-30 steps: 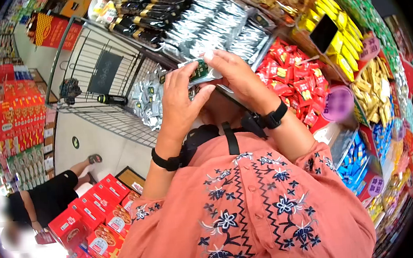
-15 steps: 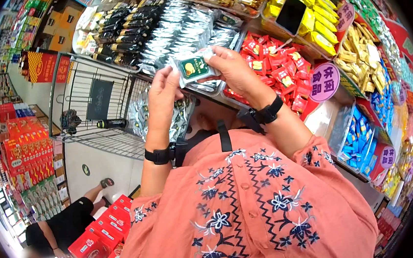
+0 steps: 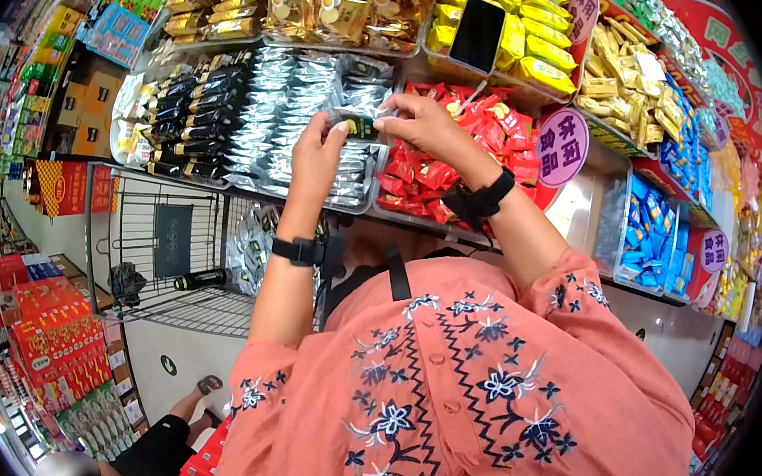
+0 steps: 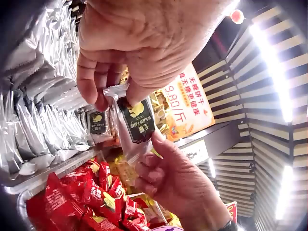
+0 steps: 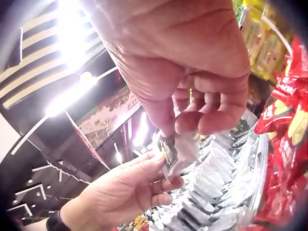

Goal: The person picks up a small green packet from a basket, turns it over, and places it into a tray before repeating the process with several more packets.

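Both hands hold one small silver-wrapped biscuit packet (image 3: 360, 127) with a dark label. My left hand (image 3: 313, 158) pinches one end of it between thumb and fingers. At the other end, my right hand (image 3: 433, 134) grips the wrapper. In the left wrist view the packet's label (image 4: 138, 120) shows a yellow picture and pale writing. The right wrist view gives the packet (image 5: 168, 151) nearly edge-on. Beneath the hands lies a clear tray of similar silver packets (image 3: 284, 110), with a heap of red packets (image 3: 504, 141) to the right.
A wire shopping cart (image 3: 169, 297) stands at left, holding silver packets (image 3: 251, 249) and a dark bottle (image 3: 201, 280). A phone (image 3: 477, 34) lies on yellow packets (image 3: 544, 33). Blue packets (image 3: 648, 233) fill a bin at right. A person in black (image 3: 152, 467) is at lower left.
The packet and both hands have moved away from the cart side to over the silver packets. The packet's label turned up toward the head camera, then tipped back. The view has shifted toward the bins.
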The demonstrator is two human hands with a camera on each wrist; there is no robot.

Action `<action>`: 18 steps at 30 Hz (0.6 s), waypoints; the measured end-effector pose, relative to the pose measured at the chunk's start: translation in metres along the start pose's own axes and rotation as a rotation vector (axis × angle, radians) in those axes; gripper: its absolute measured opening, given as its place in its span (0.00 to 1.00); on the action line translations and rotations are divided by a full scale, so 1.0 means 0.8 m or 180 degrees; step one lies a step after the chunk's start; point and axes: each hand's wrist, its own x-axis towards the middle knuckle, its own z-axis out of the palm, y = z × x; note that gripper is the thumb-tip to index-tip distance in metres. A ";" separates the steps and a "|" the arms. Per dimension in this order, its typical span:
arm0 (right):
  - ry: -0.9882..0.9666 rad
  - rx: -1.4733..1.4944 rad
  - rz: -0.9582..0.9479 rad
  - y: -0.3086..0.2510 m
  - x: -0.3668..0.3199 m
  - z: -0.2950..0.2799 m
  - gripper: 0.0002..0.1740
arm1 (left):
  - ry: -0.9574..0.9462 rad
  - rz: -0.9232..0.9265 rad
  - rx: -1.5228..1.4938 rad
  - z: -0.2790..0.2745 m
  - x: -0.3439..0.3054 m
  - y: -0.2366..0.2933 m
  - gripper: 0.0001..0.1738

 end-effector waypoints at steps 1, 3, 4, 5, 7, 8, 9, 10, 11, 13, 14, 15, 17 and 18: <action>0.0105 -0.0017 -0.0065 0.009 0.009 -0.003 0.10 | -0.0013 -0.0067 -0.0013 0.004 0.010 -0.003 0.11; 0.0311 -0.0043 -0.0190 0.024 0.026 -0.007 0.11 | 0.0114 0.0272 0.0298 0.012 0.031 -0.017 0.17; 0.0529 -0.0469 -0.0046 0.027 0.033 -0.012 0.12 | 0.0324 0.0538 0.0687 0.015 0.038 -0.025 0.19; 0.0749 -0.0651 -0.0188 0.031 0.040 -0.015 0.12 | 0.0534 0.0803 0.1074 0.017 0.044 -0.033 0.22; 0.1189 -0.1015 -0.0471 0.043 0.057 -0.019 0.12 | 0.0549 0.0796 0.1286 0.023 0.045 -0.027 0.24; 0.1220 -0.0870 -0.0370 0.049 0.065 -0.021 0.12 | 0.0557 0.0791 0.1393 0.026 0.046 -0.025 0.26; 0.1344 -0.0930 -0.0430 0.055 0.071 -0.021 0.12 | 0.0430 0.0694 0.1246 0.030 0.049 -0.030 0.26; 0.1466 -0.0992 -0.0492 0.061 0.076 -0.019 0.12 | 0.0306 0.0597 0.1096 0.035 0.052 -0.036 0.26; 0.1585 -0.1058 -0.0558 0.068 0.084 -0.018 0.12 | 0.0189 0.0501 0.0943 0.041 0.057 -0.042 0.27; 0.1610 -0.0607 -0.0342 0.076 0.096 -0.012 0.10 | 0.0106 0.0324 0.0759 0.053 0.063 -0.044 0.27; 0.1607 -0.0425 -0.0183 0.081 0.099 -0.010 0.09 | 0.0108 0.0313 0.0651 0.059 0.067 -0.046 0.27; 0.1605 -0.0244 -0.0024 0.081 0.101 -0.008 0.08 | 0.0110 0.0301 0.0544 0.063 0.073 -0.049 0.27; 0.1679 -0.0183 -0.0001 0.082 0.106 -0.007 0.07 | 0.0090 0.0210 0.0500 0.068 0.084 -0.054 0.29; 0.1716 -0.0150 0.0012 0.084 0.108 -0.006 0.07 | 0.0099 0.0181 0.0506 0.070 0.088 -0.051 0.30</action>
